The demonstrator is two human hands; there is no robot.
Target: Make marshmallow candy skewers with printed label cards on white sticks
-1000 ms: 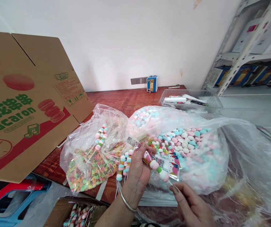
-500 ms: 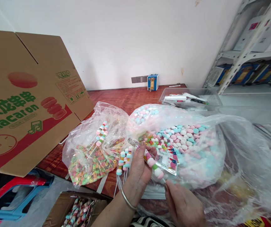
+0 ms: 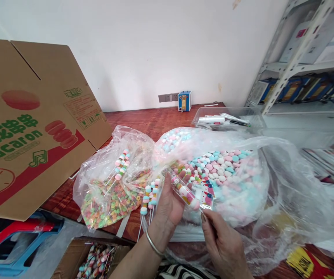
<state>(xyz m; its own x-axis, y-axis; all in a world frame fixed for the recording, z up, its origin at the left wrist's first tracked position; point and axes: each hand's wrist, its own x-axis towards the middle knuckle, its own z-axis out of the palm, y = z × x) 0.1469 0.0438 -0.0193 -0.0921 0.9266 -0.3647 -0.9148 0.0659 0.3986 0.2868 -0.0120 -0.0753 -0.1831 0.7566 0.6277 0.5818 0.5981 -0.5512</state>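
My left hand (image 3: 169,203) is closed round a candy skewer (image 3: 186,193) inside a clear printed wrapper. From the lower right, my right hand (image 3: 223,242) pinches the skewer's lower end, where the stick and wrapper edge meet; the fingers partly hide the stick. Beneath the skewer, more flat printed wrappers (image 3: 207,193) lie by a large clear bag of pastel candies (image 3: 220,166). Several finished candy skewers (image 3: 149,195) rest just left of my left hand. Others (image 3: 122,164) lie on a clear bag of coloured ring candies (image 3: 108,205).
A large cardboard box (image 3: 38,128) stands on the left of the red-brown table (image 3: 143,116). At the back are a clear plastic tray with pens (image 3: 227,120) and a blue-white device (image 3: 184,101). Below the front edge sits an open carton of candy skewers (image 3: 97,259). Metal shelving (image 3: 286,66) stands right.
The skewer's candies, earlier partly bare at the lower end, are now covered by the wrapper. My right hand has come up closer to it. The view has shifted slightly.
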